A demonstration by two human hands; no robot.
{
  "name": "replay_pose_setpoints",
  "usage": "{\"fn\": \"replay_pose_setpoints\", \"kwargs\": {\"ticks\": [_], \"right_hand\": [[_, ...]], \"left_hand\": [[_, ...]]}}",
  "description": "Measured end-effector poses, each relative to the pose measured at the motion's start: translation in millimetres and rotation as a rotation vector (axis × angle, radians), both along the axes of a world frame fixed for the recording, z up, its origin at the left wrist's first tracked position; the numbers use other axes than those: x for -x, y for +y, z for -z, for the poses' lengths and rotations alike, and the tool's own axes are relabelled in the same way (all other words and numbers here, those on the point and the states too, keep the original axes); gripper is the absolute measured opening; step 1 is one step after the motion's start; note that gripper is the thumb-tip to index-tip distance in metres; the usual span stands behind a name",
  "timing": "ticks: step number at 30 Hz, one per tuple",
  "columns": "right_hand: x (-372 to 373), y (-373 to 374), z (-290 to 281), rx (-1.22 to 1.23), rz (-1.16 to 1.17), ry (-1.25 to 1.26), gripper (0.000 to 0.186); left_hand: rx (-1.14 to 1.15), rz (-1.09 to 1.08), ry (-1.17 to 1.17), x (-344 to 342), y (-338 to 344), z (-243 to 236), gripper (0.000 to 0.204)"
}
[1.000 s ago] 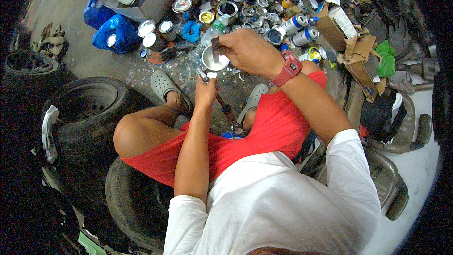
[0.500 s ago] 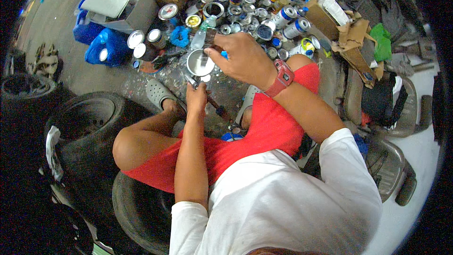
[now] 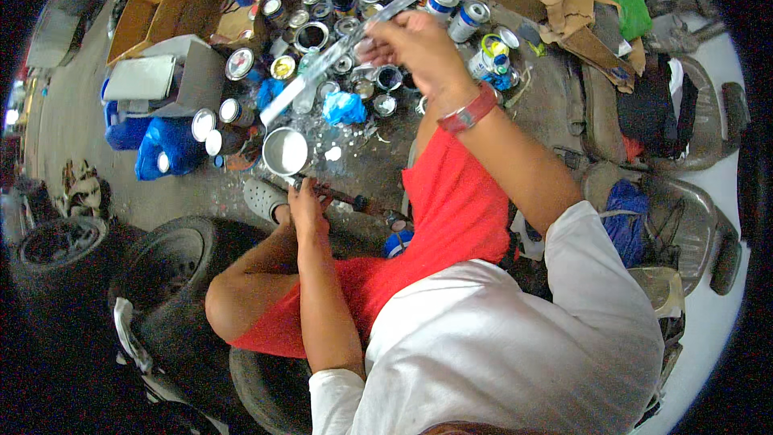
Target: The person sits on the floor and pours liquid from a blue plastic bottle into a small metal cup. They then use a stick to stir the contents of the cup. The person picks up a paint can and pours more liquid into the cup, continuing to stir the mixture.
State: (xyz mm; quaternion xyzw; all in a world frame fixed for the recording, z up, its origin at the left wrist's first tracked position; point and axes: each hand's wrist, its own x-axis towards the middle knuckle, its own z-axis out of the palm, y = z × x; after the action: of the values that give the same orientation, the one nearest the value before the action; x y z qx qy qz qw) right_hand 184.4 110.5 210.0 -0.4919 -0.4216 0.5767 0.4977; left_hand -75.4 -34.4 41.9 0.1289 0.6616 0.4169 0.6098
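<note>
My left hand (image 3: pixel 307 208) is closed around what looks like a spray gun (image 3: pixel 342 195), its dark handle and fitting pointing to the right. Just beyond my fingers, the round metal cup (image 3: pixel 285 151) has an uncovered top and a pale grey-white inside. Higher up and to the right, my right hand (image 3: pixel 407 40) grips a long, flat silvery strip (image 3: pixel 322 63), blurred by motion. The strip slants from upper right to lower left, its lower end above the floor beyond the cup. Fingers partly hide its grip point.
Several paint cans (image 3: pixel 378 8) crowd the floor ahead. A crumpled blue plastic piece (image 3: pixel 344 109) lies near them. Cardboard boxes (image 3: pixel 151 12) and a blue bag (image 3: pixel 167 145) stand left. Tires (image 3: pixel 165 258) are at lower left, plastic chairs (image 3: pixel 672 217) at right.
My right hand has lifted away from over the cup, bringing the long strip into sight. My left hand and the cup sit lower and further left in the view, which has shifted too.
</note>
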Motion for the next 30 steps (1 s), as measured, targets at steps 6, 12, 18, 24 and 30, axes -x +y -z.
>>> {"fn": "replay_pose_setpoints", "kwargs": {"ticks": [6, 12, 18, 24, 30], "right_hand": [[-109.9, 47.1, 44.2, 0.090, 0.332, 0.138, 0.018], [-166.1, 99.7, 242.7, 0.451, 0.747, 0.001, 0.021], [-148.3, 119.4, 351.6, 0.601, 0.829, 0.185, 0.019], [-171.7, 116.7, 389.2, 0.572, 0.621, -0.726, 0.056], [-174.7, 93.6, 360.1, 0.489, 0.711, -0.894, 0.039]], "left_hand": [[-0.027, 0.075, 0.085, 18.3, 0.2, 15.6, 0.034], [-0.045, 0.146, 0.166, 23.6, 2.2, 38.1, 0.032], [0.125, -0.054, 0.013, 12.5, 7.6, 14.2, 0.058], [0.028, 0.212, 0.126, 32.5, -2.2, 56.3, 0.038], [0.061, 0.105, 0.067, 8.9, 12.0, 43.9, 0.037]]}}
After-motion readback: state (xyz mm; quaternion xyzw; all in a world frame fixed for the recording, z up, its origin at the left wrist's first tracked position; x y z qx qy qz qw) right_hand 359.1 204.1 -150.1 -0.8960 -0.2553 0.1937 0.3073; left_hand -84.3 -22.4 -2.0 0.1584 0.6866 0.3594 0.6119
